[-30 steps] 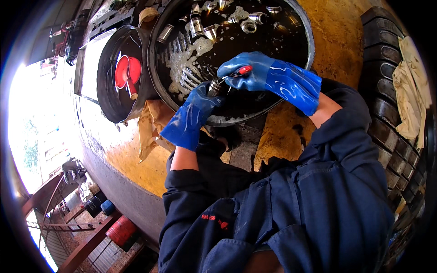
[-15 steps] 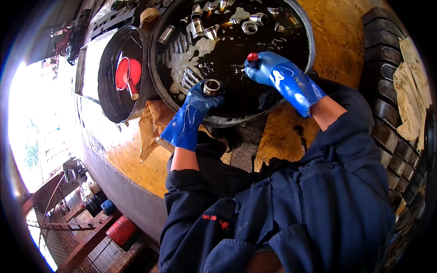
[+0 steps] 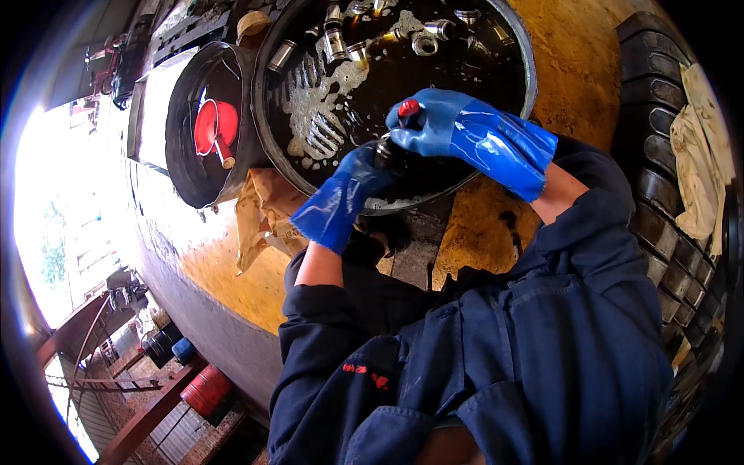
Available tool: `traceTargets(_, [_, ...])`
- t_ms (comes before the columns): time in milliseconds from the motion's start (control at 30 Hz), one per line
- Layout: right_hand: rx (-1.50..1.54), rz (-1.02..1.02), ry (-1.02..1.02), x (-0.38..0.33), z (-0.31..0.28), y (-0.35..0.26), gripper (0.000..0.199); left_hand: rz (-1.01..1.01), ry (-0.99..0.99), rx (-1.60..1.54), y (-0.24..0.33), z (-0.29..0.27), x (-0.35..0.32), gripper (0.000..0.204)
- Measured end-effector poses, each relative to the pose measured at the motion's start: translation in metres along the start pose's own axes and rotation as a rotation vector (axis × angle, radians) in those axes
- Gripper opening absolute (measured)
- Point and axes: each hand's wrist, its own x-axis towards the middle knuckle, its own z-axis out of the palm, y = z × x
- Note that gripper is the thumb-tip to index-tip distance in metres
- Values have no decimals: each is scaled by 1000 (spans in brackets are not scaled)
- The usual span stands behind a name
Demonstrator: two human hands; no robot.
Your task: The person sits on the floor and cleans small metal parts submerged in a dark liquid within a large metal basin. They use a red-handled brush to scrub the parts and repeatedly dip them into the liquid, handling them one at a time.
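Both my hands wear blue rubber gloves and meet over the near part of a large round basin point(image 3: 530, 77) of dark liquid. My left hand point(image 3: 358, 172) is closed around a hollow metal cylinder fitting point(image 3: 384, 153), now mostly covered by the gloves. My right hand point(image 3: 431, 124) grips a red-handled tool point(image 3: 408, 108) against the fitting's open end; the tool's working tip is hidden. Further back in the basin lie several similar metal fittings, among them an upright cylinder point(image 3: 335, 45) and a ring-shaped one point(image 3: 425, 44).
Left of the basin stands a dark round tub point(image 3: 182, 167) with a red scoop point(image 3: 215, 128) inside. Brown paper or cloth point(image 3: 260, 213) lies between them. A large tyre point(image 3: 647, 147) with pale cloth point(image 3: 694, 155) on it is at the right. Foam floats on the liquid.
My right hand has moved left and slightly down, bringing the red-handled tool to the fitting. My left hand has shifted right and tilted the fitting, so its opening no longer faces up.
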Motion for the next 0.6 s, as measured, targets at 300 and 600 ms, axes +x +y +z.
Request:
traceTargets(300, [-77,272,184,-3,-7,12,29,-176,165,941,47,47,7,59])
traceTargets(600, [-42,207,289,-7,-6,18,27,-198,111,923,49,43,34,65])
